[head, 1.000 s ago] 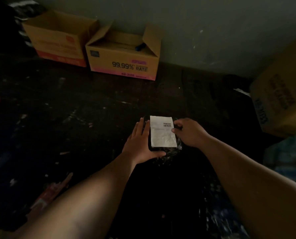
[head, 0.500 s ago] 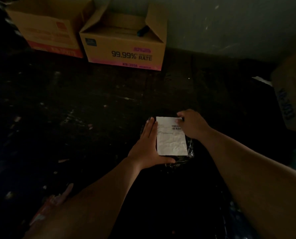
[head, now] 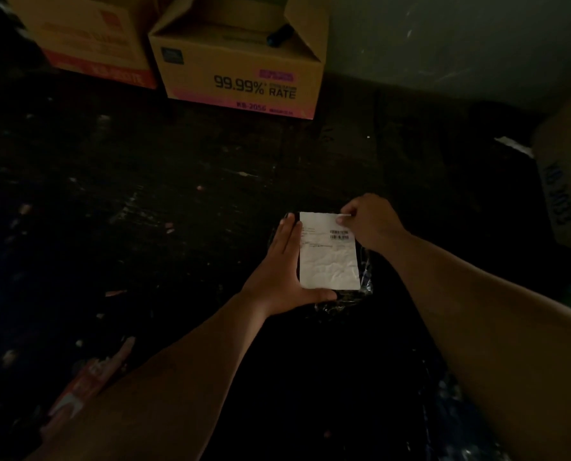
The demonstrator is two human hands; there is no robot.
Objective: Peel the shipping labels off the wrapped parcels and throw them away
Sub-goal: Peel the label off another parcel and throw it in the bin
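A small dark parcel (head: 365, 277) wrapped in shiny clear film lies on the dark floor. A white crumpled shipping label (head: 327, 261) with barcodes covers its top. My left hand (head: 284, 267) holds the parcel along its left side, fingers straight and thumb under the near edge. My right hand (head: 367, 221) pinches the label's far right corner, which is lifted a little off the wrap.
An open cardboard box (head: 244, 71) printed "99.99% RATE" stands at the back by the wall, with a second box (head: 87, 44) to its left. Another carton (head: 563, 181) is at the right edge. A red packet (head: 87, 384) and scraps lie on the floor at left.
My right hand's fingers have moved to the label's far right corner and raised it. The head camera has come closer and tilted down. The left hand keeps its hold.
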